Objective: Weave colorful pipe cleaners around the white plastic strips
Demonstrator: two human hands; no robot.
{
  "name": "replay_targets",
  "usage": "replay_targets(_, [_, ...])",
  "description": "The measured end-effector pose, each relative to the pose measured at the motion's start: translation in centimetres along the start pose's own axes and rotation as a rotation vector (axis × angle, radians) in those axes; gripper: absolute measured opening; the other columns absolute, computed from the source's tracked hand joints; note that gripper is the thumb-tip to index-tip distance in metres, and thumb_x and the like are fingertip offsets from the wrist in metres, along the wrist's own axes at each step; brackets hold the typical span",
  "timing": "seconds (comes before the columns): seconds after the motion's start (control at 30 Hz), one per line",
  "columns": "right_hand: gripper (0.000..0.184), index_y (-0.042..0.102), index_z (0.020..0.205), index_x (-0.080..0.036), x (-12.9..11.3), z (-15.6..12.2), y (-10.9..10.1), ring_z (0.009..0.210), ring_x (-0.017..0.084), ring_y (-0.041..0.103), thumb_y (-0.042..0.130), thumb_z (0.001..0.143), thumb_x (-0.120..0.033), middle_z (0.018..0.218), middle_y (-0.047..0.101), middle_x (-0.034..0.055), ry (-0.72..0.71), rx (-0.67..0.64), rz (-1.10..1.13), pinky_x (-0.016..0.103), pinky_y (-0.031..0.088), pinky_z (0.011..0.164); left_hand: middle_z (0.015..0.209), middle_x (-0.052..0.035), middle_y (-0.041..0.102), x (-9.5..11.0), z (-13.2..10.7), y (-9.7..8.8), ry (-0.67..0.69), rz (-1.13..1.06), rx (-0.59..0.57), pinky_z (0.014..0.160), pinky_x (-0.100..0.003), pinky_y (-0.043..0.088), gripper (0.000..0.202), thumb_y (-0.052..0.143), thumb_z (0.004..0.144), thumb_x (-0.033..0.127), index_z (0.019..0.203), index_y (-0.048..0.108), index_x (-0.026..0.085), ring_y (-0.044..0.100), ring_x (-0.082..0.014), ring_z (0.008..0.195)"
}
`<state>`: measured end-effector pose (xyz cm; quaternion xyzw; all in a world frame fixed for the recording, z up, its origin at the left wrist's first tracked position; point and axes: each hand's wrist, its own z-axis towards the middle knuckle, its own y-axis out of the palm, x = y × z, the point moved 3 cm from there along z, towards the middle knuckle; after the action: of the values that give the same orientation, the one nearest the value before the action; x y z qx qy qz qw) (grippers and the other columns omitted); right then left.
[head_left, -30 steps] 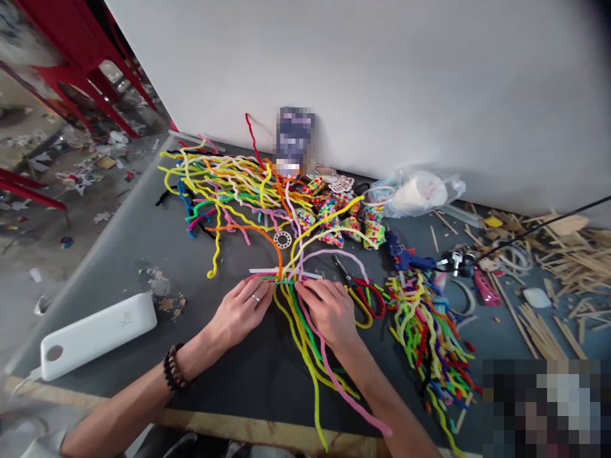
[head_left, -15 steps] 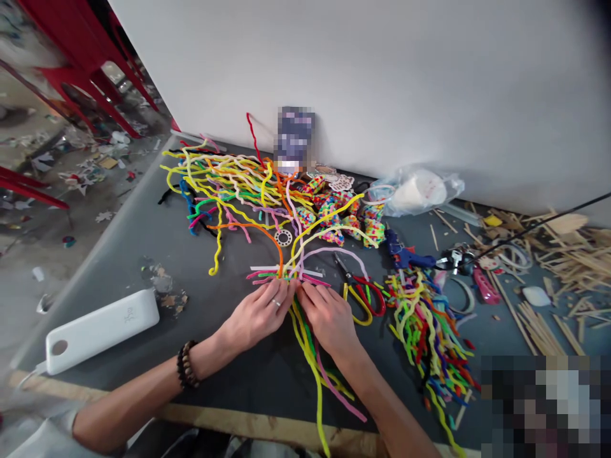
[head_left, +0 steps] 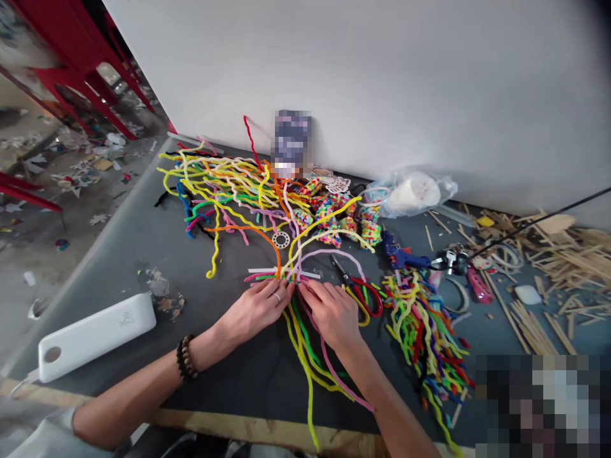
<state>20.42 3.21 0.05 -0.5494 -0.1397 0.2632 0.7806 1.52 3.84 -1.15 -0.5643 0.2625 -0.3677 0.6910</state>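
Note:
Both hands meet over a woven cluster of pipe cleaners at the middle of the table. My left hand pinches the cluster's left part. My right hand closes on its right part, fingertips almost touching the left ones. Yellow pipe cleaners, with green and pink ones, trail toward me between the wrists. Orange, cream and lilac strands fan out on the far side. A thin white strip lies crosswise just beyond the fingers. The crossing itself is partly hidden under my fingertips.
Scissors lie beside my right hand. Further right are a blue glue gun, short pipe cleaner pieces and wooden sticks. A white power bank sits left; long pipe cleaners pile at the back.
My right hand has shifted slightly, its fingers a little more spread over the cluster. The near yellow and pink ends have swung a bit. The whole view has drifted slightly.

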Motion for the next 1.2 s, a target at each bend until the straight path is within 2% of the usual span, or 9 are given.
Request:
replay_targets(0.23, [0.020,0.078,0.105,-0.025,0.9,1.5,-0.2,0.091,0.020,0.065,0.061,0.097,-0.018,0.099,0.076,0.0031,0.228,-0.054,0.262,0.035,0.048,0.084,0.122,-0.0114,0.072,-0.6,0.1,0.4,-0.068,-0.129,-0.027,0.091,-0.032,0.057,0.050,0.045,0.103,0.005,0.151,0.046,0.018,0.068,-0.0223,0.114])
replay_targets(0.37, [0.016,0.078,0.105,-0.025,1.4,2.8,0.6,0.093,0.025,0.064,0.065,0.098,-0.028,0.098,0.074,0.0066,0.368,0.001,0.156,0.038,0.047,0.083,0.117,-0.0107,0.072,-0.5,0.3,0.3,-0.073,-0.144,-0.053,0.087,-0.032,0.058,0.047,0.040,0.104,0.005,0.148,0.048,0.019,0.070,-0.0221,0.108])
replay_targets(0.47, [0.028,0.076,0.122,-0.025,1.8,3.9,1.6,0.093,0.026,0.062,0.062,0.098,-0.021,0.100,0.072,0.0083,0.375,-0.011,0.073,0.039,0.047,0.081,0.116,-0.0106,0.073,-0.4,0.3,0.4,-0.059,-0.082,-0.064,0.089,-0.034,0.058,0.046,0.037,0.104,0.003,0.146,0.049,0.017,0.069,-0.0223,0.109])
replay_targets(0.57, [0.050,0.061,0.145,-0.025,2.0,4.9,2.2,0.095,0.026,0.062,0.054,0.098,-0.012,0.105,0.070,0.0080,0.327,-0.049,0.162,0.038,0.049,0.084,0.119,-0.0112,0.072,-0.2,0.1,0.5,-0.047,-0.038,-0.050,0.091,-0.034,0.058,0.045,0.039,0.103,0.002,0.145,0.049,0.015,0.068,-0.0231,0.114])
replay_targets(0.67, [0.057,0.052,0.151,-0.024,1.9,5.4,2.4,0.101,0.028,0.062,0.055,0.096,-0.011,0.111,0.070,0.0086,0.303,-0.067,0.234,0.040,0.050,0.089,0.120,-0.0103,0.072,0.0,0.0,0.7,-0.055,-0.013,-0.055,0.090,-0.033,0.058,0.045,0.042,0.103,0.003,0.146,0.048,0.017,0.068,-0.0225,0.115])
replay_targets(0.8, [0.058,0.052,0.148,-0.020,1.8,5.5,2.6,0.101,0.030,0.062,0.063,0.092,-0.014,0.110,0.073,0.0101,0.349,-0.058,0.272,0.042,0.052,0.090,0.117,-0.0099,0.072,0.2,0.2,0.6,-0.042,0.009,-0.053,0.090,-0.034,0.058,0.038,0.045,0.104,0.005,0.139,0.055,0.018,0.069,-0.0226,0.114])
replay_targets(0.93, [0.057,0.054,0.144,-0.018,2.3,5.3,2.9,0.089,0.026,0.066,0.062,0.088,-0.013,0.092,0.074,0.0049,0.466,-0.008,0.464,0.038,0.054,0.084,0.116,-0.0125,0.073,0.3,0.3,0.3,-0.008,0.051,-0.040,0.089,-0.035,0.059,0.037,0.044,0.103,0.003,0.136,0.058,0.012,0.070,-0.0242,0.112])
replay_targets(1.07, [0.023,0.069,0.113,-0.018,2.7,4.9,2.2,0.089,0.025,0.069,0.057,0.095,-0.026,0.093,0.075,0.0073,0.525,-0.024,0.468,0.038,0.053,0.087,0.123,-0.0141,0.072,0.4,0.0,0.4,0.018,0.108,-0.044,0.089,-0.034,0.060,0.040,0.045,0.103,0.004,0.141,0.056,0.011,0.069,-0.0245,0.117])
replay_targets(1.2, [0.024,0.069,0.092,-0.022,2.4,4.6,0.4,0.087,0.024,0.070,0.050,0.103,-0.034,0.091,0.075,0.0068,0.509,-0.035,0.465,0.034,0.052,0.082,0.131,-0.0156,0.070,0.5,-0.5,0.7,0.028,0.161,-0.016,0.096,-0.033,0.058,0.040,0.047,0.104,0.008,0.142,0.057,0.011,0.068,-0.0236,0.121])
